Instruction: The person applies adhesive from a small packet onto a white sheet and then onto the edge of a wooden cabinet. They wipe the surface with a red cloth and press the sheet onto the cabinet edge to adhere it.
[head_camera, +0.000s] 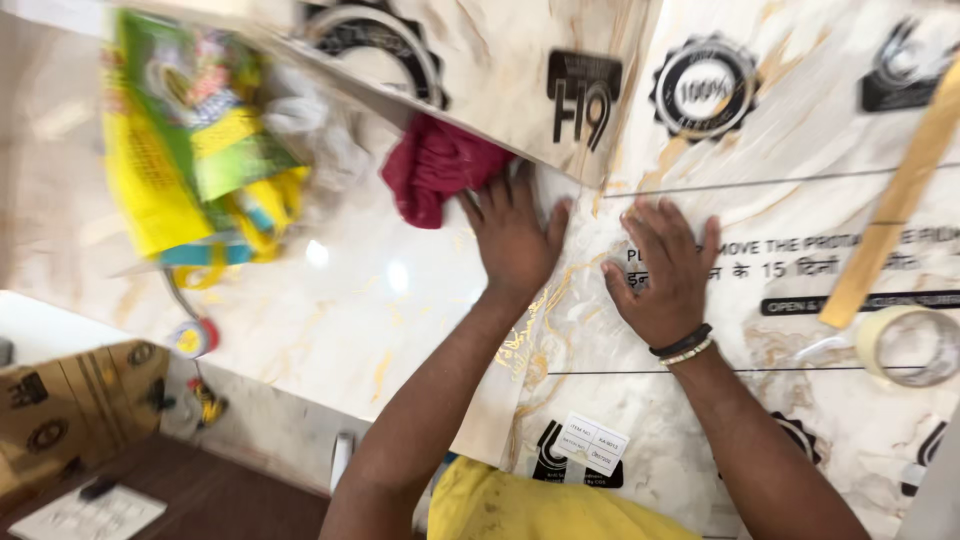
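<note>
My left hand (512, 238) lies flat, fingers spread, on a glossy white marble-pattern tile (350, 310), its fingertips touching a crumpled dark red cloth (432, 168). My right hand (665, 268) lies flat, fingers apart, on the neighbouring tile (800, 200), which is covered in protective film with black round marks and print. A dark band and a beaded bracelet sit on the right wrist. Neither hand holds anything. Another tile (480, 70) lies tilted over the cloth's far edge.
A yellow and green bag (190, 150) sits at the left. A wooden strip (895, 200) and a roll of clear tape (912, 345) lie at the right. A measuring tape (193, 338) and a cardboard box (70, 400) are at the lower left.
</note>
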